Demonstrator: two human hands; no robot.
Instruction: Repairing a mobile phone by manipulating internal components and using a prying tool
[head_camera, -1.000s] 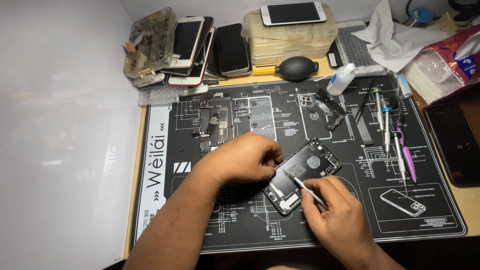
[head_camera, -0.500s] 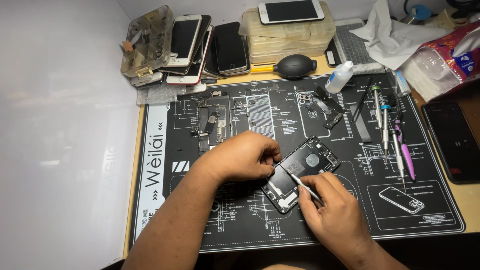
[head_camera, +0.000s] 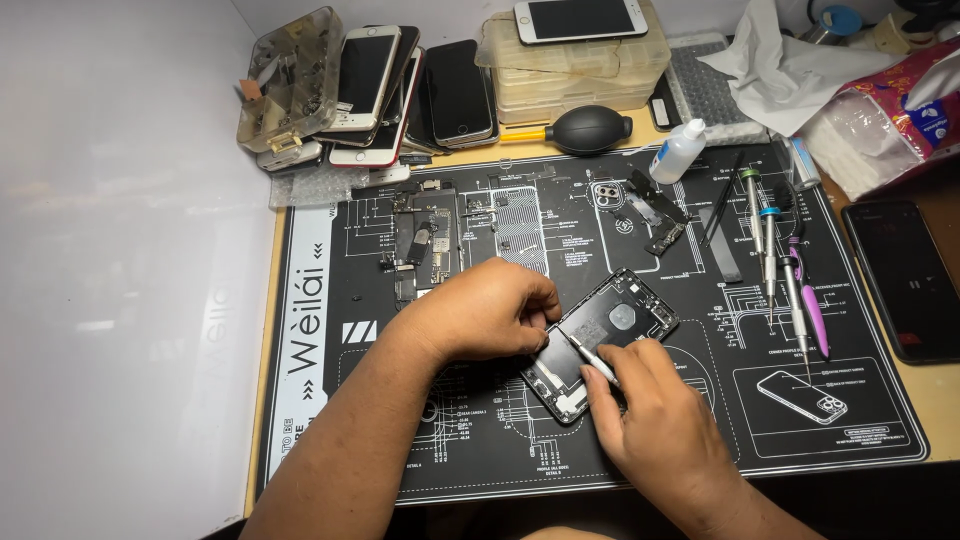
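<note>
Black, gutted phone shell (head_camera: 612, 330) lies on my mat (head_camera: 330, 330); my left hand (head_camera: 480, 312) curls down pinning it steady, while my right hand (head_camera: 655, 415) pinches a thin tool (head_camera: 594, 360) into it.

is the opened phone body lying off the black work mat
No, the opened phone body lies on the black work mat, with the left hand steadying it.
</note>
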